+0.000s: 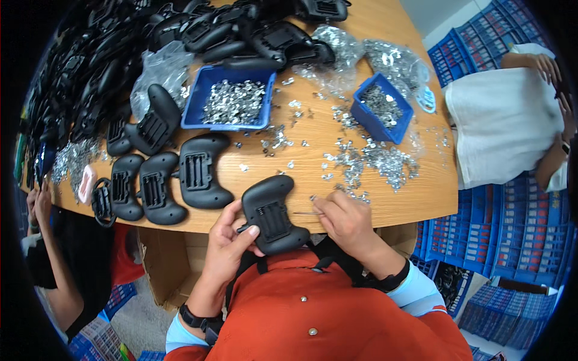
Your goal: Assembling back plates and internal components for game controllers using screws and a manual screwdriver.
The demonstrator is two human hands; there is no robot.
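Note:
My left hand (224, 242) grips a black game controller (265, 201) by its lower left side, thumb on the casing. The controller's back faces up, with its battery compartment uncovered. My right hand (349, 221) is closed in a pinch just right of the controller. From its fingers a thin metal tool (306, 213) points toward the compartment; whether it is a pick or tweezers I cannot tell. A tiny metal piece (312, 197) shows at the fingertips. More controllers with uncovered compartments, among them one controller (201, 171), lie left of my hands.
A blue bin (195, 108) and a smaller blue bin (385, 123) hold small metal contacts. Loose contacts (385, 162) scatter across the wooden table (421, 201). Black controllers (90, 78) pile up at the far left. Other people stand left and right; blue crates (469, 240) stack at right.

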